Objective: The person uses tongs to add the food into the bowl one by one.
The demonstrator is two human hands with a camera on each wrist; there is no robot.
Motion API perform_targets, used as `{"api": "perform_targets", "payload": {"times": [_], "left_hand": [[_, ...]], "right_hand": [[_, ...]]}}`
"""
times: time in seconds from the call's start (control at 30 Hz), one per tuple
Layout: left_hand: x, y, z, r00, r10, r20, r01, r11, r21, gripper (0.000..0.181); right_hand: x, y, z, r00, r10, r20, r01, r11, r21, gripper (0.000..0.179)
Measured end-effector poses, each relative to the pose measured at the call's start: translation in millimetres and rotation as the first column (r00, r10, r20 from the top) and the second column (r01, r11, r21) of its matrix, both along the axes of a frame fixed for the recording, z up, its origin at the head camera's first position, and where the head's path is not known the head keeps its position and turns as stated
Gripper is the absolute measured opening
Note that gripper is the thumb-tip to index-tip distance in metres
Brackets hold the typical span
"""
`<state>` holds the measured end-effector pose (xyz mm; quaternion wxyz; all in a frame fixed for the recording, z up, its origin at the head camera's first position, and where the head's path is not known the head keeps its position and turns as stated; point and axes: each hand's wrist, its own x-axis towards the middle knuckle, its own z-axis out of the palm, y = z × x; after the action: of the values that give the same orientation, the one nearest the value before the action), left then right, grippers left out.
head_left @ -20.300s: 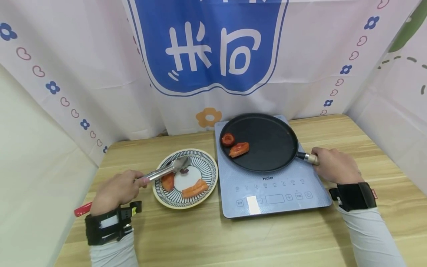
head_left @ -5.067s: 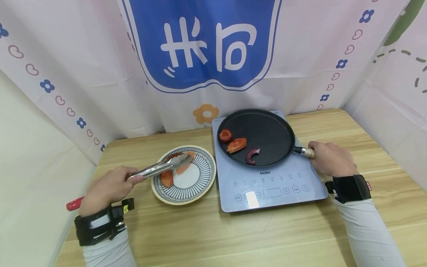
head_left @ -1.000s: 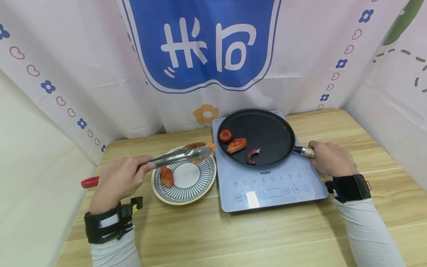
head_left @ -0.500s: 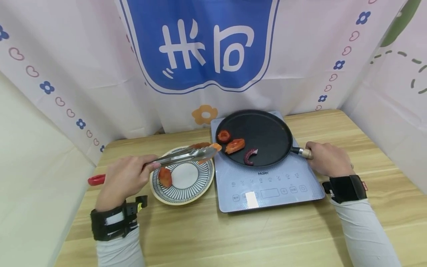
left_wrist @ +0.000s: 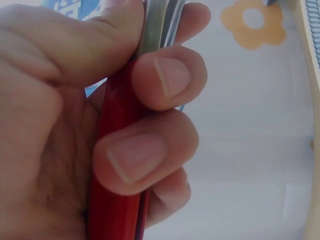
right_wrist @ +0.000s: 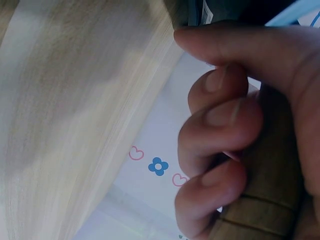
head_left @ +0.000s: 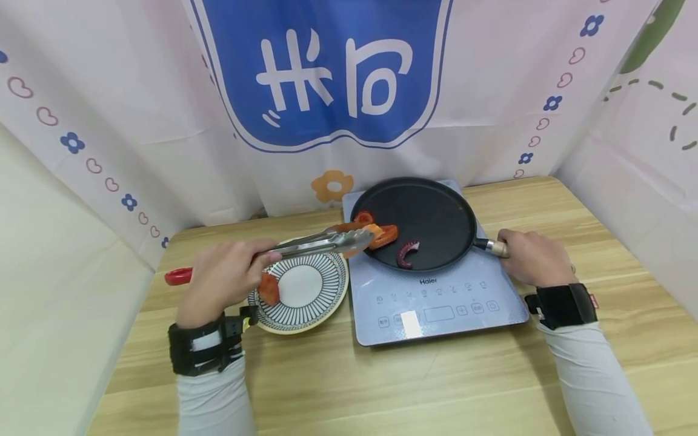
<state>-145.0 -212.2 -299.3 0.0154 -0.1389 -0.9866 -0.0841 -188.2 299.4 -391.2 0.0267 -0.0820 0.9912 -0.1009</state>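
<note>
Pale wood tabletop [head_left: 392, 387] fills the near side, running between both forearms. Next comes the grey cooker [head_left: 436, 303], its near edge slanting away slightly at the right. Just left of it sits the plate [head_left: 301, 289], dark-striped round a white middle, carrying a reddish piece [head_left: 268, 289] on its left side. Now the left hand [head_left: 229, 272], fingers curled round the tongs [head_left: 313, 246]: red end left, silver tips right, long axis running left to right and angling gently farside across the plate. Those tips are clamped on an orange piece [head_left: 374, 229], right at the pan's left rim; whether it touches the pan, I can't tell. Over right, the right hand [head_left: 537, 257] grips the handle [head_left: 497, 247], pointing right and slightly nearside. And the pan [head_left: 431, 218]: purple curl [head_left: 407, 251] by its near rim, orange-red slice [head_left: 388, 235] and red round [head_left: 363, 217] at left, black surface showing across its middle and right. Along the far edge hangs a printed curtain [head_left: 491, 91].
</note>
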Motion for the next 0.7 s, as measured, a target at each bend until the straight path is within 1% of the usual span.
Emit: {"api": "perform_targets", "payload": {"times": [0.13,0.27,0.37,0.57,0.7], "left_hand": [[-3.5,8.7,1.7,1.0,-0.018,-0.016,0.018,1.0,-0.015,0.033],[-8.4,18.1,2.2,1.0,-0.027,0.003,0.027,0.999,-0.022,0.031],[-12.4,26.2,2.3,0.999,-0.03,0.01,0.03,0.999,-0.011,0.029],[-18.0,43.0,5.5,0.998,-0.054,-0.016,0.054,0.999,-0.004,0.019],[-19.3,54.1,9.0,0.997,-0.073,-0.019,0.073,0.997,-0.008,0.017]], "right_hand": [[0.1,1,0.1,1.0,-0.001,-0.008,0.001,1.0,-0.004,0.008],[0.2,2,-0.7,1.0,-0.003,-0.006,0.003,1.0,-0.005,0.009],[0.4,2,-1.4,1.0,-0.008,-0.003,0.008,1.0,-0.003,0.011],[0.4,0,-1.5,1.0,-0.016,0.0,0.016,1.0,-0.003,0.014],[0.0,0,-0.8,1.0,-0.018,0.003,0.018,1.0,-0.005,0.014]]}}
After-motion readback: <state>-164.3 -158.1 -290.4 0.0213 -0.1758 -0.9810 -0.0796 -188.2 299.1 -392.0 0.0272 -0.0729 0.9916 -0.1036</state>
